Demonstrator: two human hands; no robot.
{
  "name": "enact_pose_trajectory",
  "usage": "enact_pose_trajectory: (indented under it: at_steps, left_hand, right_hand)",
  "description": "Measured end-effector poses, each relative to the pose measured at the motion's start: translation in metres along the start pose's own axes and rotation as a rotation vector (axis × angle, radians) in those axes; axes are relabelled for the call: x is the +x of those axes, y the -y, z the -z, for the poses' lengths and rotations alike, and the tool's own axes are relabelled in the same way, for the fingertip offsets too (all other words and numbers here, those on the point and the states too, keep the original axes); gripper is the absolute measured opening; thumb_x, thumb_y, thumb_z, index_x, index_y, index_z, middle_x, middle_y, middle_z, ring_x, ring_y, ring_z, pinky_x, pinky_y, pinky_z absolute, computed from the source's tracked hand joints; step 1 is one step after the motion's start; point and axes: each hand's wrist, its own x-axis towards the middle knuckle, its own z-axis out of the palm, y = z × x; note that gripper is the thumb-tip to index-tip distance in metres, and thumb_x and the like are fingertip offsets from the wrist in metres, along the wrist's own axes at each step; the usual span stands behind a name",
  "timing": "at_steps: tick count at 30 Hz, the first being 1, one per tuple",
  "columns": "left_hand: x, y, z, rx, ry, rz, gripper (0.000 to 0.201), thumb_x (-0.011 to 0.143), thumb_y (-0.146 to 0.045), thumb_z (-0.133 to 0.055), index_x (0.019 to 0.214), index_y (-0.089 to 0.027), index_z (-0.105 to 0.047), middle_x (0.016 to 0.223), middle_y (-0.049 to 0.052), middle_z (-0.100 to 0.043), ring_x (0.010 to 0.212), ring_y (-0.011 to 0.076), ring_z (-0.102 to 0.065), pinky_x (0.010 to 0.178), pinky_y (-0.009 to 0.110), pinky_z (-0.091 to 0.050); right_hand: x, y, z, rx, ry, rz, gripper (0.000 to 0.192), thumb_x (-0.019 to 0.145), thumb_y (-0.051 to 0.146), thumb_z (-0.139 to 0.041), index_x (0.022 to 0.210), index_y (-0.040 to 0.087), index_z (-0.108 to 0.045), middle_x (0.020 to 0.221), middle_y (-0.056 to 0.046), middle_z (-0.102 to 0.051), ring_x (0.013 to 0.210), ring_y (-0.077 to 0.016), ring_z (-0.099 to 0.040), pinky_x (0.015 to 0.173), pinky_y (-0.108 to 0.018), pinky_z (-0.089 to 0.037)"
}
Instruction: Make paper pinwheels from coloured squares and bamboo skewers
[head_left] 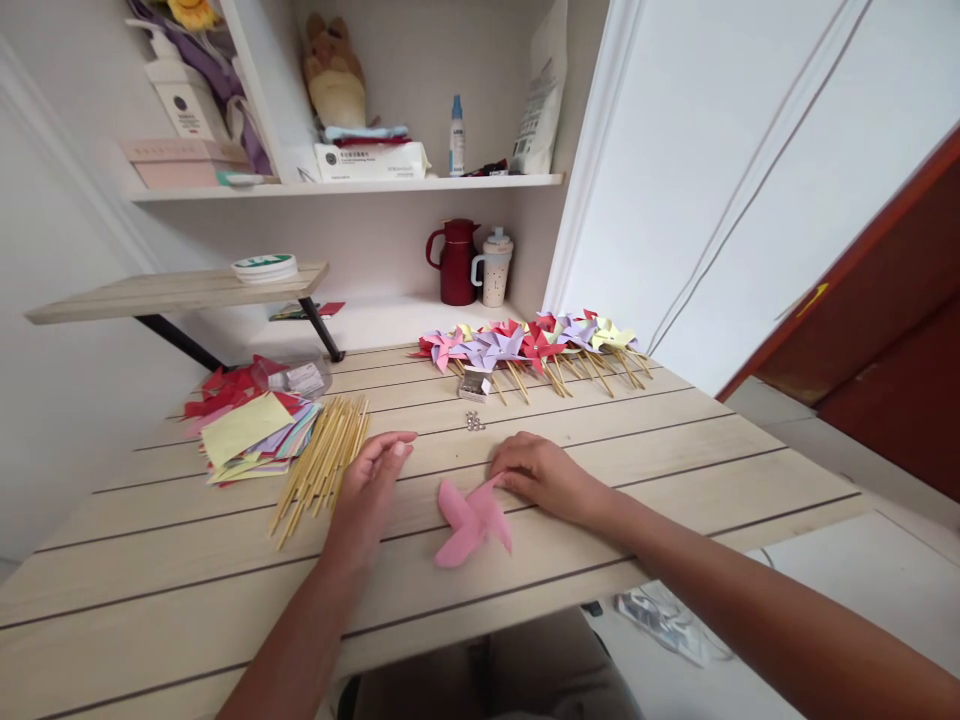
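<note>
A pink folded paper pinwheel [471, 522] lies on the pale wooden table [637, 470]. My right hand [544, 474] rests palm-down on its upper right vane, fingers pressing the paper. My left hand [373, 485] lies flat on the table just left of the pinwheel, fingertips beside a bundle of thin bamboo sticks [322, 465]; it holds nothing. A few small metal pins [473, 422] sit on the table beyond both hands.
A stack of coloured paper squares [251, 430] lies far left. A row of finished pinwheels [529, 345] and a small box [474, 385] sit at the back. A red jug [455, 262] and a mug [496, 268] stand by the wall. Shelves hang above.
</note>
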Motion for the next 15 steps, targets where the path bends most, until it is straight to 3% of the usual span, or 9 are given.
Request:
enact_pose_trajectory:
  at_steps: [4,8,11,15]
  left_hand:
    - [-0.011,-0.002,0.004,0.052,0.128,-0.107,0.03,0.084,-0.048,-0.066,0.098,-0.025,-0.077,0.111,0.009,-0.069,0.111,0.0269,-0.06,0.103,0.037,-0.039]
    - [-0.016,-0.005,0.002,0.083,0.164,-0.227,0.034,0.085,-0.054,-0.062,0.1,-0.027,-0.077,0.114,0.009,-0.067,0.119,0.0294,-0.054,0.109,0.041,-0.034]
    - [-0.011,0.0,0.001,0.121,0.149,-0.181,0.037,0.083,-0.052,-0.065,0.11,-0.027,-0.073,0.122,0.01,-0.065,0.121,0.0296,-0.054,0.11,0.044,-0.033]
    - [0.006,0.007,-0.003,0.15,0.15,-0.077,0.048,0.072,-0.043,-0.078,0.116,-0.025,-0.068,0.124,0.012,-0.066,0.117,0.0293,-0.059,0.108,0.045,-0.035]
  right_hand:
    - [0.008,-0.003,0.005,0.236,0.026,-0.217,0.021,0.091,0.033,-0.061,0.082,0.017,-0.071,0.081,-0.003,-0.067,0.075,-0.0156,-0.059,0.069,-0.028,-0.045]
    - [0.019,-0.007,0.009,0.368,0.091,-0.394,0.031,0.087,0.043,-0.061,0.07,0.017,-0.06,0.058,0.007,-0.041,0.053,-0.0091,-0.035,0.052,-0.024,-0.025]
    - [0.027,-0.007,0.012,0.476,0.111,-0.443,0.036,0.082,0.048,-0.064,0.065,0.018,-0.053,0.056,0.009,-0.035,0.053,-0.0082,-0.026,0.052,-0.024,-0.018]
    - [0.039,-0.007,0.014,0.618,0.149,-0.428,0.038,0.078,0.05,-0.068,0.065,0.017,-0.052,0.06,0.006,-0.045,0.055,-0.0086,-0.033,0.054,-0.024,-0.023]
